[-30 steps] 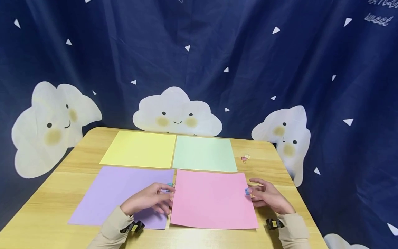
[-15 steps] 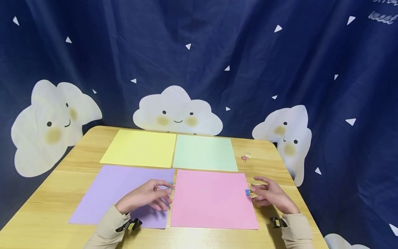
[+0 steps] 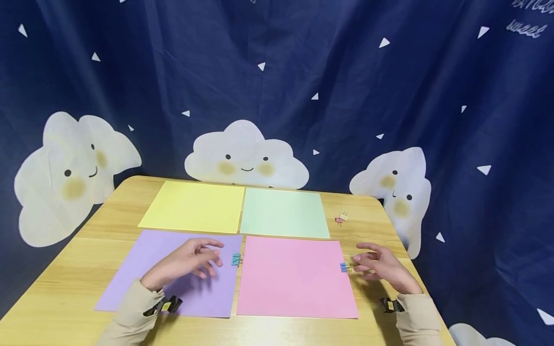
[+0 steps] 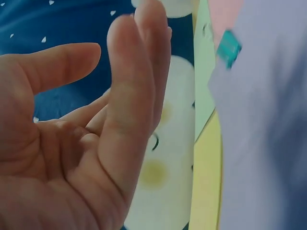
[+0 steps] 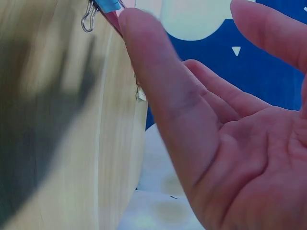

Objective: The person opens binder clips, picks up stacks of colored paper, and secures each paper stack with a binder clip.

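The left hand, fingers loosely spread, hovers over the rectangular purple paper sheet, just left of the teal metal binder clip on that sheet's right edge. The right hand, likewise spread, hangs just right of the blue metal binder clip on the rectangular pink paper sheet.

Four paper sheets, four binder clips

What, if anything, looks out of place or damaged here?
Nothing looks spilled or damaged. The teal clip and blue clip sit on the right edges of the purple sheet and pink sheet. Only the pink clip and yellow clip look stray, lying together right of the mint sheet, off any paper.
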The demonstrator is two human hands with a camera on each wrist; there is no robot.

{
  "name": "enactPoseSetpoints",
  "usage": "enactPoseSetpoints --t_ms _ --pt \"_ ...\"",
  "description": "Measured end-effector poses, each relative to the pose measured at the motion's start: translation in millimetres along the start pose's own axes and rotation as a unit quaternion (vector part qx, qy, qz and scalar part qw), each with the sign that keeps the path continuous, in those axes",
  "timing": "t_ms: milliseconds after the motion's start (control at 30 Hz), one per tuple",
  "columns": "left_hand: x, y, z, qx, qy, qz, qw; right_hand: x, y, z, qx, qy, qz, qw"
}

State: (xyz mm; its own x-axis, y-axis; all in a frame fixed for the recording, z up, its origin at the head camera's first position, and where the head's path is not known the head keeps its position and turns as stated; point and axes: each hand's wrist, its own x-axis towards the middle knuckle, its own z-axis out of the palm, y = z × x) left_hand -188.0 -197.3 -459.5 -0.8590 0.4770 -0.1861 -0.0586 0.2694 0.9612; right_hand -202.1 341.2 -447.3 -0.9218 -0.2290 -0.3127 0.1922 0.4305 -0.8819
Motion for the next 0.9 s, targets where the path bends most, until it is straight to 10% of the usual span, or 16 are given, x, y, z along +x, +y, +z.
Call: enactPoseSetpoints --t_ms 900 --pt "-16.6 -3.4 -123.5 0.014 0.248 0.018 0.9684 34.3 -25.2 -23.5 0.053 0.132 -0.042 0.989"
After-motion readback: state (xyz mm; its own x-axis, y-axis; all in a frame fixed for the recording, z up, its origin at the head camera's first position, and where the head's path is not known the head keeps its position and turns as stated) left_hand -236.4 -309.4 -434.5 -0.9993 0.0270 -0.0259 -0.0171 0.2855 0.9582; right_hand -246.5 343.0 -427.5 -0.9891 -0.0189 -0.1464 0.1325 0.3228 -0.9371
